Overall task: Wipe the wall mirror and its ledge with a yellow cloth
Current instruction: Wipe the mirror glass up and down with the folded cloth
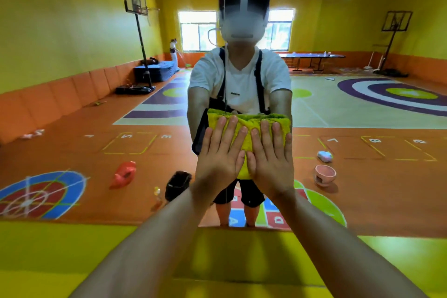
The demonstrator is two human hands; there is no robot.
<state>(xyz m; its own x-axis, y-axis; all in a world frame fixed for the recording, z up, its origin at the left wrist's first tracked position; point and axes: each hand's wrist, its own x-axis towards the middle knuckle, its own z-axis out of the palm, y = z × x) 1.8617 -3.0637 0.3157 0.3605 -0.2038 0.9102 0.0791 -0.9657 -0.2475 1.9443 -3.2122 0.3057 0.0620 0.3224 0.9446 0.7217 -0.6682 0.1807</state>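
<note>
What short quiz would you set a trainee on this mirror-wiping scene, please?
1. True or false: the left hand and the right hand both press the cloth against the mirror.
2. Where is the cloth?
A. On the glass, above the ledge
B. Lying on the ledge
C. Hanging from one hand
3. Fill in: the fingers of both hands are ___ (straight or curled).

Key: 1 true; 2 A; 3 straight.
</note>
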